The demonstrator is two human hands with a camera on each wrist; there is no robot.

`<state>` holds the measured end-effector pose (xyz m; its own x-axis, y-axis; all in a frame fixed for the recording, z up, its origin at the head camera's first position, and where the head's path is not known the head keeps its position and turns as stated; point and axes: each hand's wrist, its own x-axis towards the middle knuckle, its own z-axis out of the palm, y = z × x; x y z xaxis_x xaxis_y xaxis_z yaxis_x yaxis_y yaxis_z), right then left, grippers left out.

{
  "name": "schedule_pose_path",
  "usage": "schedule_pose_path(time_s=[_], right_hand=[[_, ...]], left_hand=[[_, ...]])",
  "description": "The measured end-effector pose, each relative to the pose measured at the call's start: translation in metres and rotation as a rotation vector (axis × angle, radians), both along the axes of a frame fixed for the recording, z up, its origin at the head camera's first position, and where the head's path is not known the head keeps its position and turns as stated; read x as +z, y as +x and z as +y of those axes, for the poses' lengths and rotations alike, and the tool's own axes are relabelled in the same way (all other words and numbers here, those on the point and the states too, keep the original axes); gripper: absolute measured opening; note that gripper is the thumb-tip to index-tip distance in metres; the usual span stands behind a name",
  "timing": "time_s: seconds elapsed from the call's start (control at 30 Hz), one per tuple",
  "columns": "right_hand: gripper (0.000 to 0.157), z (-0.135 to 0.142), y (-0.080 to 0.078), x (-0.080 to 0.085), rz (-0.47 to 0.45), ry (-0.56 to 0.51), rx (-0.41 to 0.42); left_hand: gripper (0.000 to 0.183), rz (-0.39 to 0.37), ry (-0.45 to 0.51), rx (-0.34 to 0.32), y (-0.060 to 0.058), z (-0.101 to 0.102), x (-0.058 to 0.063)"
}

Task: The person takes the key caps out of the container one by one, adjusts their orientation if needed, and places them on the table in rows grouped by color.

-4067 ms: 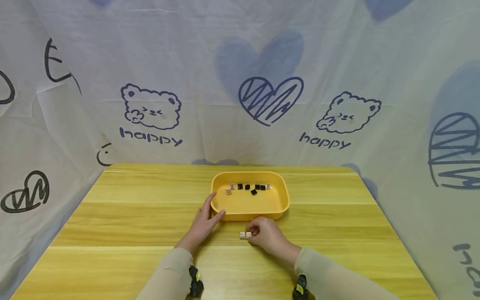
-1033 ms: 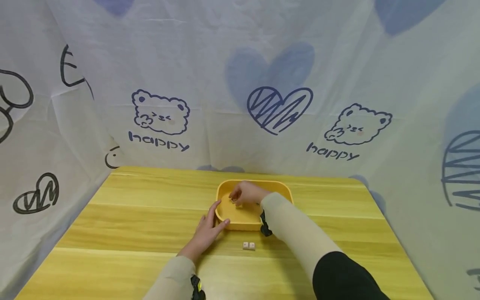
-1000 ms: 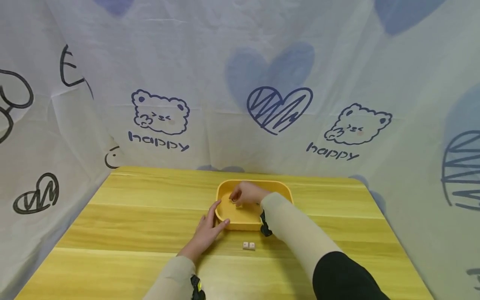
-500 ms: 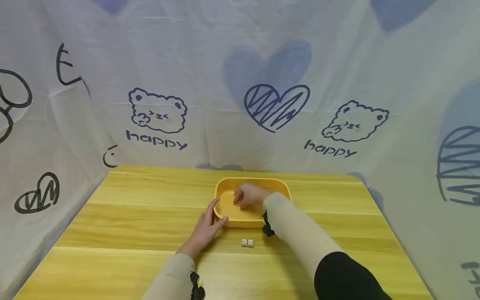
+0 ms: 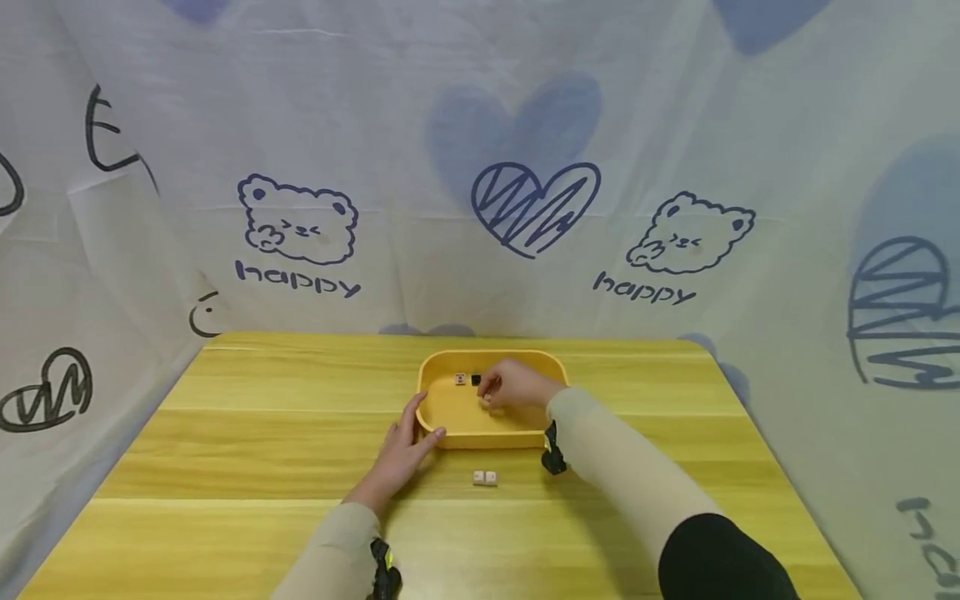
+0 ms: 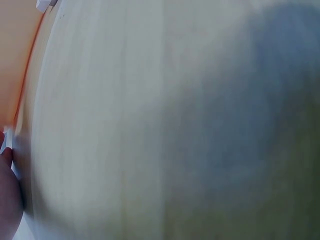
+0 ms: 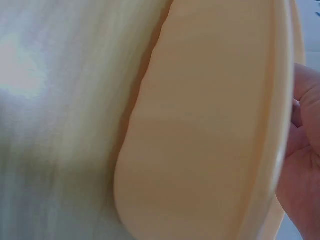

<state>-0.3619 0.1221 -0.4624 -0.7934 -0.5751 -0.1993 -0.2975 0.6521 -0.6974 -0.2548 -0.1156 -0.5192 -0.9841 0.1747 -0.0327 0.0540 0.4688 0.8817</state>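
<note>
My left hand (image 5: 395,457) rests against the near left corner of a yellow plastic tray (image 5: 495,440), its thumb at the front rim and its fingers along the left side. Inside the tray my right hand (image 5: 517,386) pinches a small pale keycap (image 5: 486,401) between thumb and fingertips, partly hidden by them. Behind it, a white keycap (image 5: 461,379) and a black keycap (image 5: 476,380) lie near the back wall. The right hand covers the tray's right part. In the right wrist view the tray wall hides the fingertips.
Two white keycaps (image 5: 485,478) stand side by side on the wooden table (image 5: 247,467), just in front of the tray. A printed cloth (image 5: 420,250) hangs behind and at both sides of the table.
Four seconds ago my right hand was at the keycaps on the table. It then reached into the tray, and has since drawn the pinched keycap rightward. The left hand stays at the corner.
</note>
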Motion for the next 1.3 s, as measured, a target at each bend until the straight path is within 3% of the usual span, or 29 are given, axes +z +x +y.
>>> schedule_pose_path(time_s=[0.2, 0.5, 0.9, 1.3], right_hand=[[0.023, 0.011, 0.011, 0.007, 0.01, -0.076, -0.044], [0.021, 0.024, 0.032, 0.014, 0.158, -0.142, -0.019], [0.018, 0.041, 0.072, 0.024, 0.124, -0.249, -0.157], [0.023, 0.047, 0.113, 0.021, 0.142, -0.306, -0.155]], left_hand=[[0.074, -0.005, 0.019, -0.001, -0.001, -0.003, 0.0], [0.074, -0.014, 0.007, 0.001, 0.001, -0.003, 0.002], [0.075, -0.007, 0.002, -0.005, 0.0, 0.0, 0.002], [0.073, -0.008, 0.0, -0.003, 0.002, 0.001, 0.004]])
